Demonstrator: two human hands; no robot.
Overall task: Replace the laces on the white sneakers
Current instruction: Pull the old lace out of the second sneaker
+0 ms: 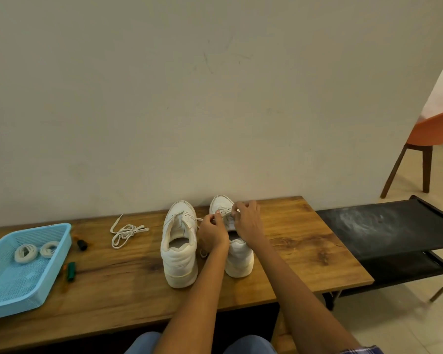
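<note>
Two white sneakers stand side by side on the wooden table (292,254), heels toward me. The left sneaker (179,249) has no lace in most of its eyelets. Both hands work over the right sneaker (239,261). My left hand (212,232) pinches a lace end (198,219) at its left side. My right hand (247,221) pinches the lace on the tongue (224,210). A loose white lace (125,232) lies in a heap left of the shoes. Two coiled laces (35,251) sit in the blue basket (0,300).
A small dark cap-like item (82,244) and a green and orange tool (70,270) lie beside the basket. A black fabric rack (394,231) adjoins the table's right end. An orange chair (430,139) stands farther right. The wall runs directly behind the shoes.
</note>
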